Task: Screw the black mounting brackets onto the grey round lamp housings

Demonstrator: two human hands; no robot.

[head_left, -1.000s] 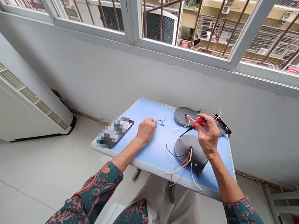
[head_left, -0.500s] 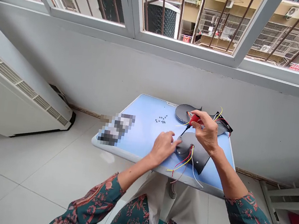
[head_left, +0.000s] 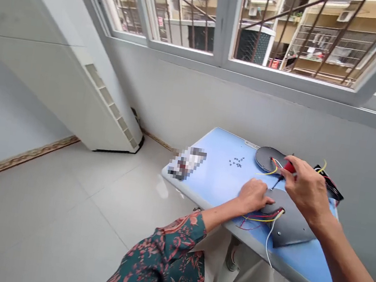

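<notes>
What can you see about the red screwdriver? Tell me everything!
The screwdriver has a chunky red handle that looks like plastic and a thin, dark shaft that looks like metal. The fingers of the right hand grip the handle and hide part of it. It leans, with its handle up and its tip down at the edge of the dark plate nearer the person. The tip's shape is too small to tell.
</notes>
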